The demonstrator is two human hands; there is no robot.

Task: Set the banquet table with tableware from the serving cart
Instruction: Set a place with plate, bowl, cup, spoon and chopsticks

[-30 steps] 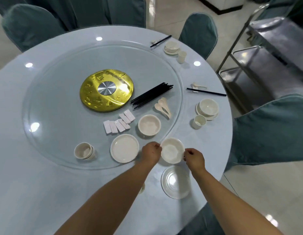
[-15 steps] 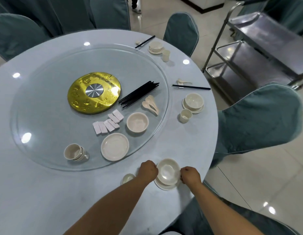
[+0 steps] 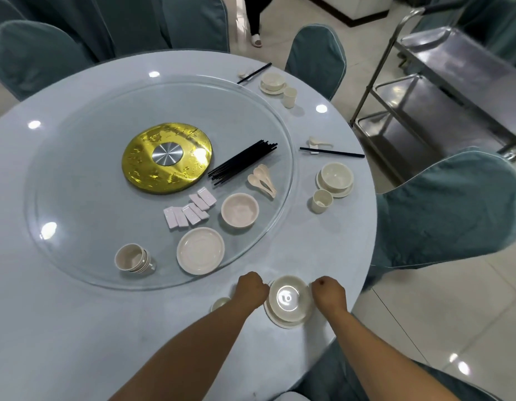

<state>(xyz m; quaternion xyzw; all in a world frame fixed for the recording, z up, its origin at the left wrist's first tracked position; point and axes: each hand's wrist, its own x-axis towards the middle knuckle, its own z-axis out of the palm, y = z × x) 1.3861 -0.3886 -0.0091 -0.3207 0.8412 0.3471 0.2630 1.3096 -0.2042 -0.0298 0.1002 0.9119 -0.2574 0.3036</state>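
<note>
A cream bowl point(image 3: 288, 298) sits on a cream saucer point(image 3: 283, 322) near the front edge of the round pale-blue table point(image 3: 77, 328). My left hand point(image 3: 251, 289) grips the bowl's left rim with curled fingers. On the opposite side, my right hand point(image 3: 327, 292) grips the right rim the same way; the fingertips of both are hidden. A small cream cup point(image 3: 220, 303) stands just left of my left wrist, partly covered by it.
The glass turntable point(image 3: 77, 169) carries a gold hub point(image 3: 167, 157), black chopsticks point(image 3: 242, 162), spoons point(image 3: 262, 180), white rests point(image 3: 190, 211), a spare bowl point(image 3: 239, 209), a plate point(image 3: 200, 250) and stacked cups point(image 3: 132, 257). Two laid settings point(image 3: 335, 176), point(image 3: 272, 82) are at right. Steel cart point(image 3: 453, 82), chair point(image 3: 453, 209).
Both hands brought the bowl back from the turntable's edge and down onto the saucer. Over the last half second they have stayed at its rim.
</note>
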